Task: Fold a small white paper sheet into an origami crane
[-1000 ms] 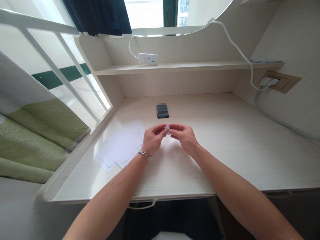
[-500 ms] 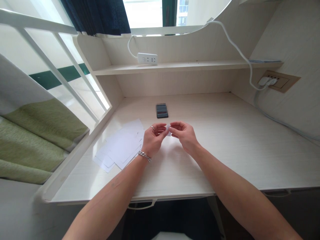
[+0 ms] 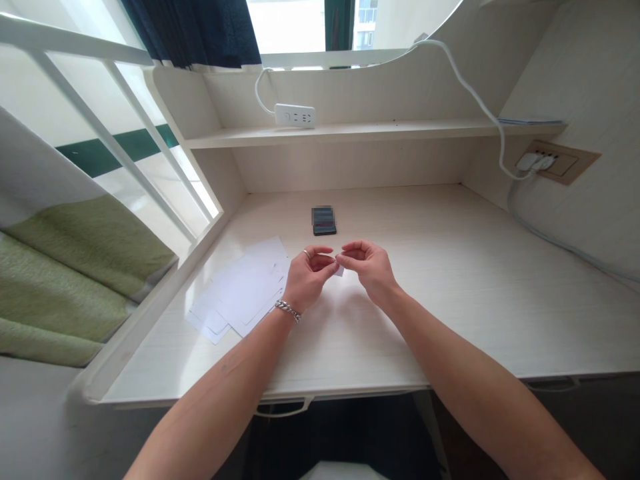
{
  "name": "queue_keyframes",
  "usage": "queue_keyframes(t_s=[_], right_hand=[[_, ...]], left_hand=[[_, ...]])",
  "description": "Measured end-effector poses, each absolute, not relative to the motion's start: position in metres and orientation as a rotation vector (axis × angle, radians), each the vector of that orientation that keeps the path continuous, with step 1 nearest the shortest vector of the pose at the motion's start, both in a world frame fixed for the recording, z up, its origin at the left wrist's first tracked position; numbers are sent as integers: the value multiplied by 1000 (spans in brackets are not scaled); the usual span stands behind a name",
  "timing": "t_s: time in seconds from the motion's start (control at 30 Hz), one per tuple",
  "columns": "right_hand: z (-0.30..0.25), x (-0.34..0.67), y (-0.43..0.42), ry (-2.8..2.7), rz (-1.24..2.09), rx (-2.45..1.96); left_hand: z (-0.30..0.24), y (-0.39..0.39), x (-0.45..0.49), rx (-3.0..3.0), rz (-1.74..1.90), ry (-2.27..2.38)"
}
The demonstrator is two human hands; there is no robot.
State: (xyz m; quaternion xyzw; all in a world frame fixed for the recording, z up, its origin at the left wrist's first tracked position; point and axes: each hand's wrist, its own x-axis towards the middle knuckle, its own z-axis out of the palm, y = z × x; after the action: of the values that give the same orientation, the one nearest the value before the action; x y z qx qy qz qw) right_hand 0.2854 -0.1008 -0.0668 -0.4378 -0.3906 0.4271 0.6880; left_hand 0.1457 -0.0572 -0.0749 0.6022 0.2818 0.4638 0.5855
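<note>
Between my two hands is a small piece of white paper (image 3: pixel 340 271), mostly hidden by the fingers. My left hand (image 3: pixel 309 277), with a ring and a chain bracelet at the wrist, pinches it from the left with thumb and fingertips. From the other side my right hand (image 3: pixel 369 267) grips it between thumb and index finger. Both hands are just above the desk, their fingertips almost meeting. Loose white sheets of paper (image 3: pixel 250 283) lie overlapping to the left of my left hand. Beyond the hands a dark phone (image 3: pixel 324 221), partly pixelated, rests on the desk.
The pale wooden desk (image 3: pixel 450 280) has a back shelf (image 3: pixel 360 133) carrying a white power strip (image 3: pixel 295 116). A white cable (image 3: pixel 467 83) runs down to a wall socket (image 3: pixel 567 163) at right. White railings (image 3: pixel 115 127) and a green-grey curtain (image 3: pixel 75 267) border the left side.
The paper piece between my fingers has tilted, and less of it shows above the thumbs. My right thumb has shifted slightly to the left. The phone and loose sheets stay put.
</note>
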Motion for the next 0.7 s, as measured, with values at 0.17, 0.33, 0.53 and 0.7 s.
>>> queue_keyframes(t_s=[0.17,0.33,0.53,0.7], right_hand=[[-66,286,-101,-857,960,-961],[-60,288,-105,-881,1065,-998],[-55,290,-108,-961,1119,-1031],[-62,290,-105,-1063,979,-1052]], left_hand=[[-76,-58,146,1452,1019,618],[-71,-55,142,1244,1006,625],[-69,-52,138,1051,975,603],[-70,-52,139,1061,938,611]])
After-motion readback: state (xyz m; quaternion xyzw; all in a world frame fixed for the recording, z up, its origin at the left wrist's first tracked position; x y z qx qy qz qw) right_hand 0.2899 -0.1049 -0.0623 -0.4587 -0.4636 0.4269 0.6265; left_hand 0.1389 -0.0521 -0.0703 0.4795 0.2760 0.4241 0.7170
